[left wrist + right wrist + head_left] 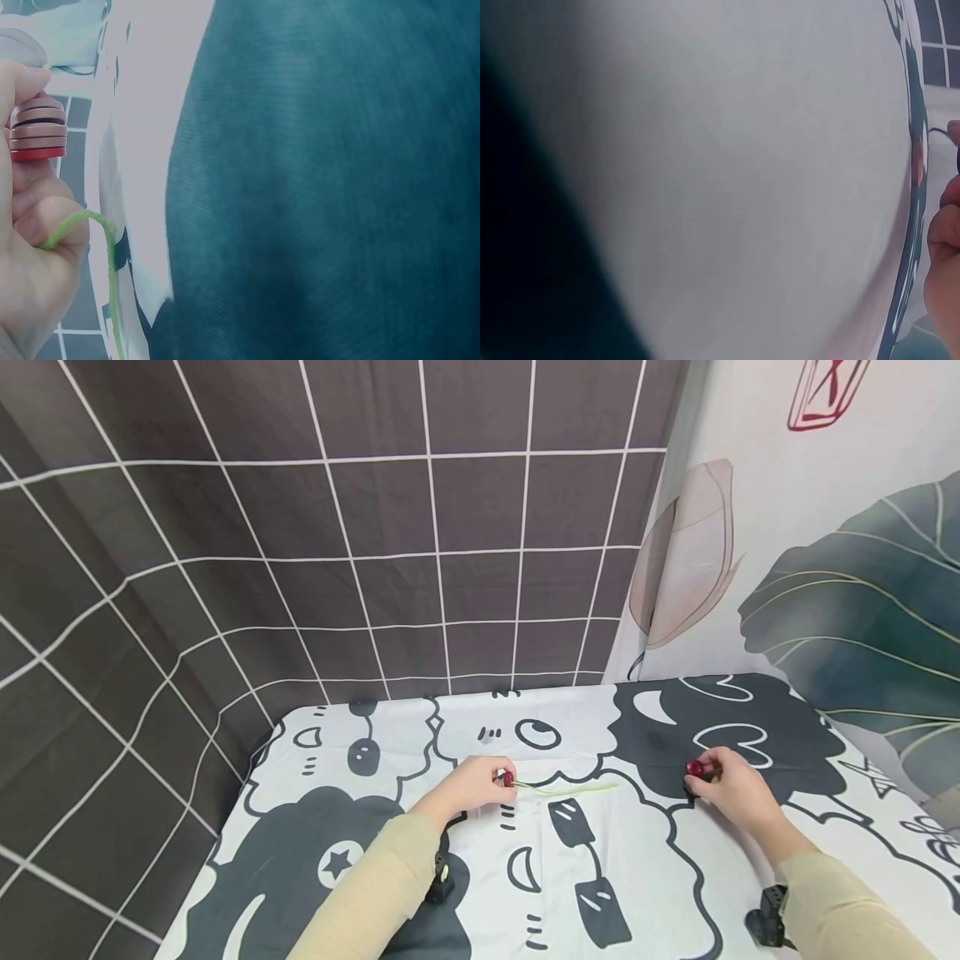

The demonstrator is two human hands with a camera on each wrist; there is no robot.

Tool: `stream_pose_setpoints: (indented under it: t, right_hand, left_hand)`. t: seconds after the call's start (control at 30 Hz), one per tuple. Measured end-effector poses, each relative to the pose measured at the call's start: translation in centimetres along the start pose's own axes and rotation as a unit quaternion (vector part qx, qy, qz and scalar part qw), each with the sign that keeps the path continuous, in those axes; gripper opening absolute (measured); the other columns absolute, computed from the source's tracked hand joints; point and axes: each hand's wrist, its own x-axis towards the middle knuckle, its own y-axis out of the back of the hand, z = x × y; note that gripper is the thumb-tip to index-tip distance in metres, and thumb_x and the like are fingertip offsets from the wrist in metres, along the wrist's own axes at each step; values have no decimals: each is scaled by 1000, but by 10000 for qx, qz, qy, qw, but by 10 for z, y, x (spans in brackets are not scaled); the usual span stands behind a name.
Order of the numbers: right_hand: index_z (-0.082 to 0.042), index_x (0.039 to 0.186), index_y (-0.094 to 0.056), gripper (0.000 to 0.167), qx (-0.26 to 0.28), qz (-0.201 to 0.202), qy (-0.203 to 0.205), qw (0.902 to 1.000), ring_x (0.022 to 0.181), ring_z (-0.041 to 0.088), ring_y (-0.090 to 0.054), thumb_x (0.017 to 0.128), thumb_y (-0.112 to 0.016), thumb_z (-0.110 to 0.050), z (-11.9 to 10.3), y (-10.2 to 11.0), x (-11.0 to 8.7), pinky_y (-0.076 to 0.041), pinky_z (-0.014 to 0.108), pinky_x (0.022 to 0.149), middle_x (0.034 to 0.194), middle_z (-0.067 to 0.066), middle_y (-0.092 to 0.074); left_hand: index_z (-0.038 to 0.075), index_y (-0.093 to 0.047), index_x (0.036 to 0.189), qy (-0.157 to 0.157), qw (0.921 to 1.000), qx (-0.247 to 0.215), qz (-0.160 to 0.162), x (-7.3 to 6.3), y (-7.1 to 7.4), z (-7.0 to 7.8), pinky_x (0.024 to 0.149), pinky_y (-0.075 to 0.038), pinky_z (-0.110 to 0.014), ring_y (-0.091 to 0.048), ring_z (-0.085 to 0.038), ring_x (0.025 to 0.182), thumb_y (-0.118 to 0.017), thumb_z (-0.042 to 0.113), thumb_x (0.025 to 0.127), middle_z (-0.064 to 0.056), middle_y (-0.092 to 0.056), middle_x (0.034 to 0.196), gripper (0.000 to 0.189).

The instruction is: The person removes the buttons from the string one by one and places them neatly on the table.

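My left hand point(477, 783) pinches a small red piece point(508, 778) just above the patterned cloth. In the left wrist view this ribbed piece point(39, 127) looks like stacked discs, with a bright red end. A green string point(562, 792) runs from that hand to the right across the cloth. Close up, the string point(112, 277) comes out between the curled fingers and hangs down. Farther right, my right hand point(731, 789) grips a dark red rounded piece point(695, 768) between thumb and fingers. Only part of the right hand point(945, 255) enters the right wrist view, so its piece is mostly hidden there.
A black-and-white cartoon cloth point(645, 893) covers the surface under both hands. Behind it hangs a dark grid-patterned curtain point(480, 585). A leaf-printed white sheet point(765, 635) borders the right side. Each wrist carries a small black camera point(767, 917).
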Motion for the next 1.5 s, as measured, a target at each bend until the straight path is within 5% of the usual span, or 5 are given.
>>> stream_pose_setpoints:
  t: [0.67,0.93,1.5]
  right_hand:
    - [10,105,-49,40,-96,-300,-312,9990,76,28,-52,79,-69,-14,18,11,-7,-43,42,65,92,23,-55]
    - [8,104,-49,39,-144,-373,-393,9984,75,26,-48,78,-69,-13,22,11,-7,-40,37,63,90,19,-54]
    - [7,102,-51,41,-144,-804,-553,9951,81,30,-51,80,-70,-22,32,17,-5,-41,51,74,89,15,-54]
  left_hand:
    - [21,-61,84,-80,10000,48,11,-1,1,2,50,-34,-23,-40,-7,55,-70,20,76,10,-44,58,12]
    - [21,-60,83,-114,9999,79,21,-1,1,1,50,-33,-23,-40,-7,55,-70,19,76,9,-43,59,12]
    - [20,-61,84,-84,10000,25,45,-1,1,2,51,-34,-24,-41,-8,56,-69,19,75,9,-44,59,13]
